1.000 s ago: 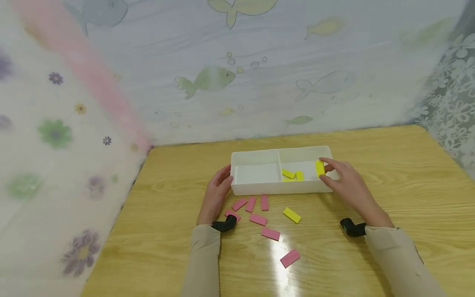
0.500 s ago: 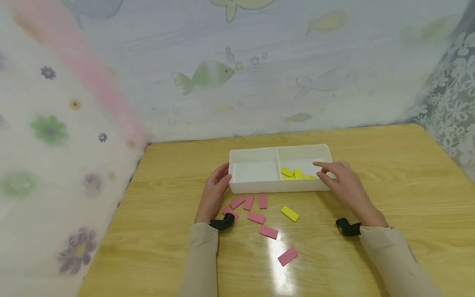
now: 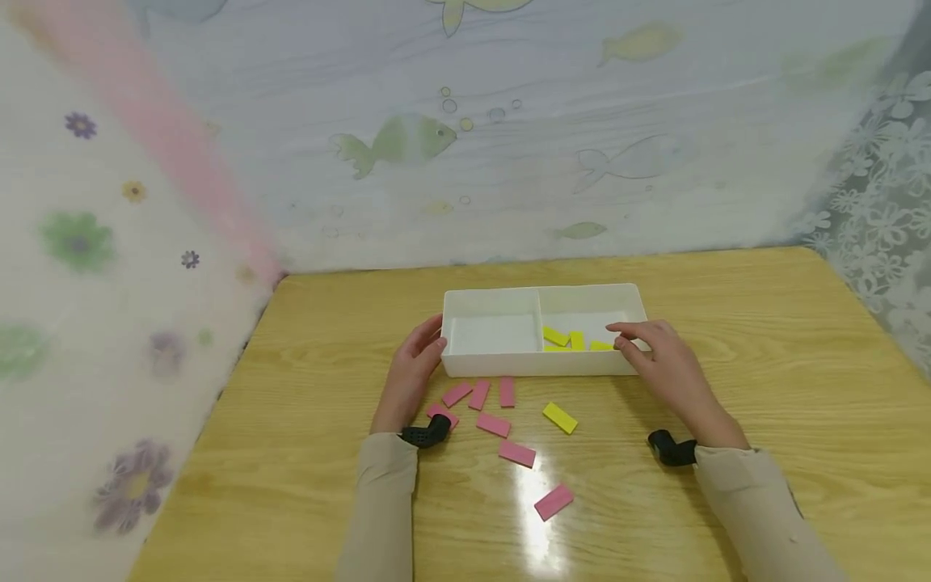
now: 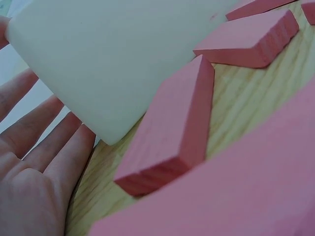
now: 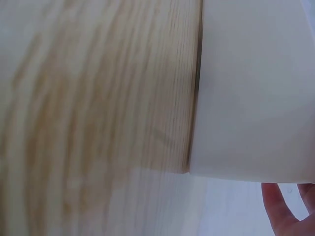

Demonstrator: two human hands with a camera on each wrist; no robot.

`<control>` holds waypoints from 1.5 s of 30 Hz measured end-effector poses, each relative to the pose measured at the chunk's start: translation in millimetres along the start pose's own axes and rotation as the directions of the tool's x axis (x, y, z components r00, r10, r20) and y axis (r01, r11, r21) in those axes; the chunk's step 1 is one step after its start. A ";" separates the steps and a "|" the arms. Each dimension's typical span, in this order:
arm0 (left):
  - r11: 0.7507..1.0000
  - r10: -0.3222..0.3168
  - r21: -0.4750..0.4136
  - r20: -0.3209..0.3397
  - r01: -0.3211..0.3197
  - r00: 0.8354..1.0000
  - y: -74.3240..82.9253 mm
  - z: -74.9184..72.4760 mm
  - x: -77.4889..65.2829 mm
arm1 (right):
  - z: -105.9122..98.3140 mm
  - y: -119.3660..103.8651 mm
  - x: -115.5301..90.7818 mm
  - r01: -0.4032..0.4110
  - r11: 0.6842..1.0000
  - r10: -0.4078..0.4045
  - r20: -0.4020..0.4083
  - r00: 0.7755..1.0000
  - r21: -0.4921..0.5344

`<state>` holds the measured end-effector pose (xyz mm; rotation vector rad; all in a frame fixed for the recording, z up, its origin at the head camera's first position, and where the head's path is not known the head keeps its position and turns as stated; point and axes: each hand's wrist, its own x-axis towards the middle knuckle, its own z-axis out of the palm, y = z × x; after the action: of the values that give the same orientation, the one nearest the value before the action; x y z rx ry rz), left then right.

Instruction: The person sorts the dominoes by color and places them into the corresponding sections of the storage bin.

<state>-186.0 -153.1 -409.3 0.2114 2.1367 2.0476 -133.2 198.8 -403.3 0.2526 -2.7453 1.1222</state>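
Observation:
A white two-compartment box stands on the wooden table. My left hand rests against its left end, thumb at the front corner; in the left wrist view the fingers lie nearly straight along the end wall. Over the right end of the box is my right hand, thumb and index finger apart with nothing between them. Several yellow blocks lie in the right compartment, one just beyond the right fingertips. The left compartment shows only its bare floor.
Several flat pink blocks are scattered on the table in front of the box, some close to the left wrist. One yellow block lies to their right. A wall painted with fish rises behind the table.
The right hand has let go of a yellow block, which now lies in the right compartment. The left hand has stayed at the box's left end. The view has shifted slightly.

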 end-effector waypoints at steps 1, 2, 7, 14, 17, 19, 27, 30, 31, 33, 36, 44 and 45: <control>1.000 0.003 -0.003 0.004 -0.003 1.000 0.8 -1.0 0.8 | 0.8 -0.5 0.3 -0.009 1.000 0.009 -0.003 1.000 0.003; 1.000 0.006 -0.006 0.008 -0.006 1.000 1.4 -1.9 1.7 | 1.5 -0.5 0.5 -0.019 1.000 0.019 -0.006 1.000 0.003; 0.999 0.011 -0.030 0.011 -0.011 1.000 1.1 -4.9 2.9 | 2.9 -2.9 1.7 -0.028 1.000 0.028 0.001 1.000 0.006; 0.999 0.014 -0.043 0.014 -0.013 1.000 -3.4 -2.2 1.5 | 2.0 -3.1 -1.0 -0.036 0.999 0.036 0.012 0.999 -0.006; 0.999 0.019 -0.034 0.020 -0.019 1.000 -4.2 -0.9 1.6 | 2.0 -1.9 -4.3 -0.031 0.999 0.031 0.005 0.999 -0.005; 1.000 0.013 -0.017 0.015 -0.013 1.000 -4.3 -1.1 0.7 | 2.6 -1.2 -6.2 -0.018 1.000 0.018 0.002 1.000 -0.002; 1.000 -0.001 -0.016 0.009 0.001 1.000 -2.8 -2.0 -1.0 | 0.5 -4.4 -7.6 -0.022 0.998 0.029 -0.128 0.991 0.057; 0.999 0.009 -0.035 0.014 -0.009 1.000 -1.6 -0.6 0.4 | -1.3 -4.4 -6.4 -0.008 0.998 0.018 -0.195 0.981 0.055; 0.999 0.010 -0.036 0.011 -0.009 1.000 -1.2 -0.5 -0.1 | -1.4 -4.8 -6.3 -0.001 0.999 0.012 -0.212 0.977 0.052; 0.999 0.012 -0.039 0.009 -0.012 1.000 -0.9 -0.5 -1.0 | -1.0 -5.1 -6.2 0.010 0.999 0.001 -0.242 0.970 0.045; 1.000 0.010 -0.030 0.006 -0.010 1.000 -0.9 -0.9 -1.7 | 0.3 -6.4 -6.7 0.029 0.999 -0.018 -0.246 0.969 0.042; 0.999 0.018 -0.042 -0.003 -0.018 1.000 -13.5 -4.3 5.2 | 2.9 -12.6 -9.1 0.033 0.994 -0.012 -0.184 0.983 0.107; 0.999 0.016 -0.040 -0.001 -0.017 1.000 -13.7 -4.2 5.9 | 2.5 -13.5 -9.0 0.035 0.993 -0.014 -0.182 0.983 0.111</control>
<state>-192.4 -156.5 -423.0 0.2236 2.0996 2.0975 -121.7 188.4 -397.9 0.1879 -2.5175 1.2320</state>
